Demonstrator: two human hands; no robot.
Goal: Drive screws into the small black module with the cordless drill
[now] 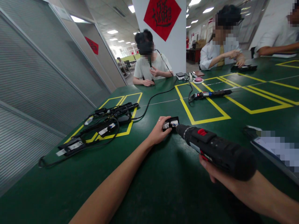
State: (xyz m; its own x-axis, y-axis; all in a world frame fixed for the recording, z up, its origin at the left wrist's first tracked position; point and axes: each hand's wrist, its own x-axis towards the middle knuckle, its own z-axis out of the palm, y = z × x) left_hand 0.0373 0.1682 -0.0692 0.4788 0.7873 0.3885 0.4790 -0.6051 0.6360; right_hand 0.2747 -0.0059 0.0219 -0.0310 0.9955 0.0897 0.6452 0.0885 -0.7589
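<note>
A black power drill (217,149) with red parts is gripped by my right hand (221,174), its chuck pointing forward and left. My left hand (160,130) has its fingers closed around a small black case (174,120) with white and blue parts inside, resting on the green table (140,168). The drill's front end is at the right side of this case; whether they touch cannot be made out. My left hand wears a ring.
Black devices with cables (107,124) lie at the left within yellow tape outlines. A long black tool (212,94) lies at the back right, a clipboard (273,149) at the right edge. Several people sit across the table. A cable (151,99) crosses the middle.
</note>
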